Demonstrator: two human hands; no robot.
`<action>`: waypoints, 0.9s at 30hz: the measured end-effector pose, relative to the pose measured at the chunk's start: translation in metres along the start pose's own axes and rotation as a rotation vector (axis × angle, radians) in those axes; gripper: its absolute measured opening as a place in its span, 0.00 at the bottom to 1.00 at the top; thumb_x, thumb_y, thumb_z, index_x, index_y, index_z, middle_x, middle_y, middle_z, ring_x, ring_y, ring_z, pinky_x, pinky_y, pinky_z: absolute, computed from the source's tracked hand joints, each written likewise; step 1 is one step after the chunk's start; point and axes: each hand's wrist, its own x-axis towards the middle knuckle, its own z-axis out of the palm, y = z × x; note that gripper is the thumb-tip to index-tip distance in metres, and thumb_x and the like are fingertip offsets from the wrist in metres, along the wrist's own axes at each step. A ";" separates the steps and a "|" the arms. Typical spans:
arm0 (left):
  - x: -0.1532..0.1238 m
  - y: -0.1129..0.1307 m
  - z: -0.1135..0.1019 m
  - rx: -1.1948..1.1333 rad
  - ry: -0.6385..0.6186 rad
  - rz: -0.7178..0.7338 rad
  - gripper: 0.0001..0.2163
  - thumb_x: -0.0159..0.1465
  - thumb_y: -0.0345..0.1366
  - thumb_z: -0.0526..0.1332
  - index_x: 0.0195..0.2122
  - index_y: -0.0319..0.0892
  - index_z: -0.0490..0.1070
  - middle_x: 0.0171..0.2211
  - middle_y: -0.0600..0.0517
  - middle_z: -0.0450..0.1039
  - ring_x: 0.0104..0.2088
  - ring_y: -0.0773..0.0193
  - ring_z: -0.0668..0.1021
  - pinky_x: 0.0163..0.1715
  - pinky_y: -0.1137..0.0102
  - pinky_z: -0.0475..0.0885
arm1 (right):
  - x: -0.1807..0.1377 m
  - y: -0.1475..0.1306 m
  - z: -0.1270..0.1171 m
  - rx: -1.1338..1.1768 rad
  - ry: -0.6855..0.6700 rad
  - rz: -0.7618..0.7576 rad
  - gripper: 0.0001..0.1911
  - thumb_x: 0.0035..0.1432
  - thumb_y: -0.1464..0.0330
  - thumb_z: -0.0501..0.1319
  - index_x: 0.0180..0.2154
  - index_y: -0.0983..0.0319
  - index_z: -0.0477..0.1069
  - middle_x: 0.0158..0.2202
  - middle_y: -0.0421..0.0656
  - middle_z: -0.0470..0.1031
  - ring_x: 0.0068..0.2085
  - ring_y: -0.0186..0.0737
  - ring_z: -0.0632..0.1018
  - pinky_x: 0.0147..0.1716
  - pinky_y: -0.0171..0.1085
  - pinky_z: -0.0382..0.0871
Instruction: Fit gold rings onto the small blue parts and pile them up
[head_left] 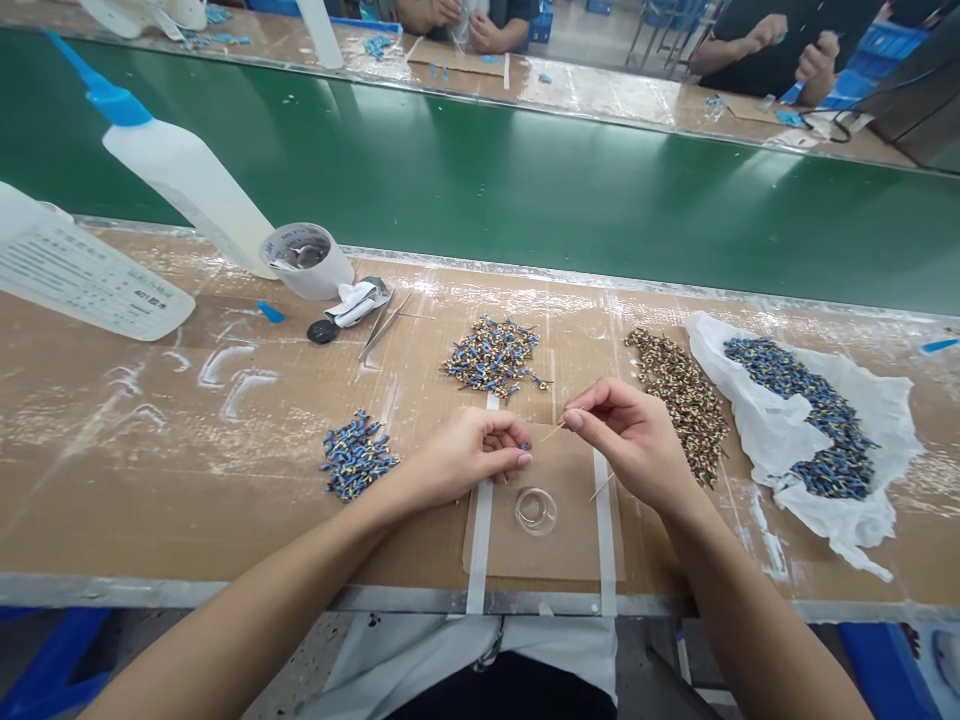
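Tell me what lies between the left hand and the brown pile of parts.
In the head view, the right hand, its fingers pinching a thin wooden stick, lies between the left hand and the brown pile of parts.

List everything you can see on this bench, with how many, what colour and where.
squeeze bottle: one, white with blue nozzle, back left
printed sheet: one, white, far left
tape roll: one, white, beside the bottle
tweezers: one pair, silver, right of the tape roll
blue-and-yellow parts pile: one, beside the left hand
mixed parts pile: one, blue and brown, centre
brown parts pile: one, right of centre
blue parts pile: one, on a white plastic sheet, right
round dish: one, clear, between the hands
conveyor belt: one, green, behind the bench
left hand: one, pinching a small blue part
right hand: one, holding a thin wooden stick
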 end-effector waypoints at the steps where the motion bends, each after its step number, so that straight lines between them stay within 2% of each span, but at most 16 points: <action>1: 0.000 0.000 0.000 0.002 0.000 -0.001 0.08 0.61 0.37 0.64 0.36 0.37 0.71 0.25 0.52 0.74 0.25 0.67 0.75 0.29 0.70 0.73 | 0.000 0.000 0.002 -0.030 0.013 -0.017 0.08 0.59 0.64 0.65 0.31 0.62 0.71 0.30 0.42 0.75 0.32 0.36 0.75 0.32 0.36 0.67; 6: 0.000 0.000 0.000 0.021 -0.013 0.015 0.07 0.61 0.36 0.63 0.36 0.37 0.71 0.25 0.52 0.74 0.25 0.67 0.76 0.29 0.70 0.73 | -0.001 -0.001 0.008 -0.124 0.000 -0.056 0.08 0.60 0.65 0.64 0.31 0.61 0.71 0.30 0.43 0.76 0.32 0.37 0.75 0.32 0.37 0.68; 27: 0.000 -0.005 -0.003 0.099 -0.037 0.093 0.08 0.63 0.38 0.61 0.37 0.38 0.71 0.27 0.52 0.73 0.26 0.67 0.76 0.29 0.72 0.71 | -0.002 -0.001 0.013 -0.206 -0.048 -0.085 0.06 0.60 0.66 0.63 0.31 0.61 0.71 0.29 0.41 0.77 0.30 0.36 0.75 0.31 0.36 0.67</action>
